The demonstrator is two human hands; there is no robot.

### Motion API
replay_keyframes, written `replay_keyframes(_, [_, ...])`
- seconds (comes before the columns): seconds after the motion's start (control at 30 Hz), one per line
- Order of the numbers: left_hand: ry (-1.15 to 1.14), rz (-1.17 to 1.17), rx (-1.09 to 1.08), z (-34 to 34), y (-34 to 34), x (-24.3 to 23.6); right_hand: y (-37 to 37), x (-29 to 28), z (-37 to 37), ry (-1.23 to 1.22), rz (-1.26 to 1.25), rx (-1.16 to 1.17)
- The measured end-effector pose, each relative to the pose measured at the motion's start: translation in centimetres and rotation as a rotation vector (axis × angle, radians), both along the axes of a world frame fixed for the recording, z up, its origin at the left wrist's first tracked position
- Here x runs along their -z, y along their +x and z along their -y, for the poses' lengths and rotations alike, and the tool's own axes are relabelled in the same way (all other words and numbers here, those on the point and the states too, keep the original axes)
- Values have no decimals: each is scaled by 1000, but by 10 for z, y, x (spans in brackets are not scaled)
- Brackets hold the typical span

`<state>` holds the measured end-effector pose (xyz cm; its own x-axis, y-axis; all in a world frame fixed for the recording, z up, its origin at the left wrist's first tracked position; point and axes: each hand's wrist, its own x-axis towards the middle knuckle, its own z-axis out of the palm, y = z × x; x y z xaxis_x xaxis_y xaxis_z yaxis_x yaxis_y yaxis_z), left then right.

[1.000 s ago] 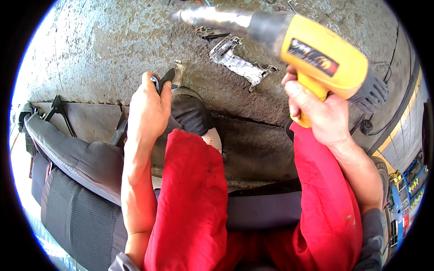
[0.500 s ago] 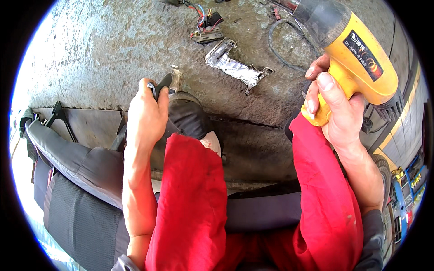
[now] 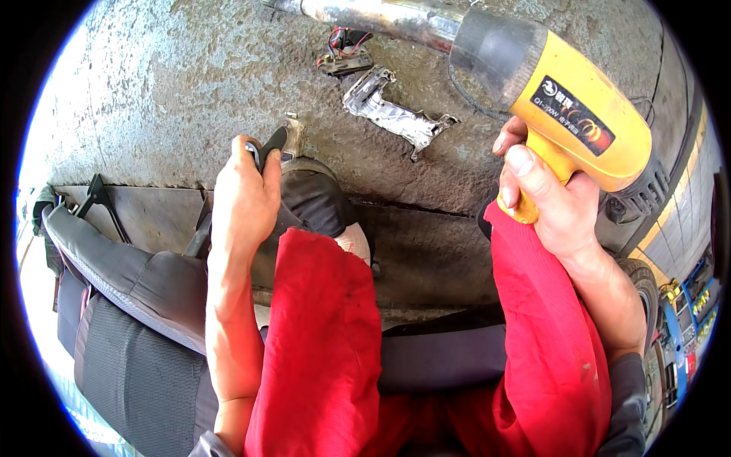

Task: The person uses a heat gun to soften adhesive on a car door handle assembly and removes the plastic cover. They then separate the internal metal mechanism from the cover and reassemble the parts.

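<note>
My right hand (image 3: pixel 560 206) is wrapped round the grip of a yellow heat gun (image 3: pixel 525 183). Its black front collar and long stained metal nozzle tube (image 3: pixel 381 17) reach leftward along the top of the view. At left, my left hand (image 3: pixel 247 186) is closed on a black-handled hand tool (image 3: pixel 272 146) with a silvery part at the fingers; its working end cannot be made out. A small brownish flat piece (image 3: pixel 294 139) lies just beyond that tool. Between the hands, farther off, a silver-grey cast metal part (image 3: pixel 400 113) rests on the ground, below the nozzle and touched by neither hand.
A small part with coloured wires (image 3: pixel 346 61) lies behind the metal part. A dark cable (image 3: pixel 468 91) runs behind the heat gun. My black shoe (image 3: pixel 316 198) is by my left hand. A black seat (image 3: pixel 145 358) is at left, a tyre (image 3: pixel 643 289) at right.
My right hand has shifted slightly left and down with the heat gun, and its metal nozzle tube now spans the top of the view. The left hand has barely moved.
</note>
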<state>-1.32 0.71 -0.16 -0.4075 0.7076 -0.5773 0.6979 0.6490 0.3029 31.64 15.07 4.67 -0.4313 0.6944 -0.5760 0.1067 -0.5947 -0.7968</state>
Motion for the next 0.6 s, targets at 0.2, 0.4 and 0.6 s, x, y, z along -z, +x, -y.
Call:
replay_keyframes(0.2, [4,-27,27,0,0,0,2,-3,3,-65,88,-93])
replay_keyframes(0.4, [-5,-6,1,-1,1,-1,3,-1,4,-49,96,-128])
replay_keyframes(0.6, [-24,-21,15,-1,0,-1,3,3,6,-153,93,-218])
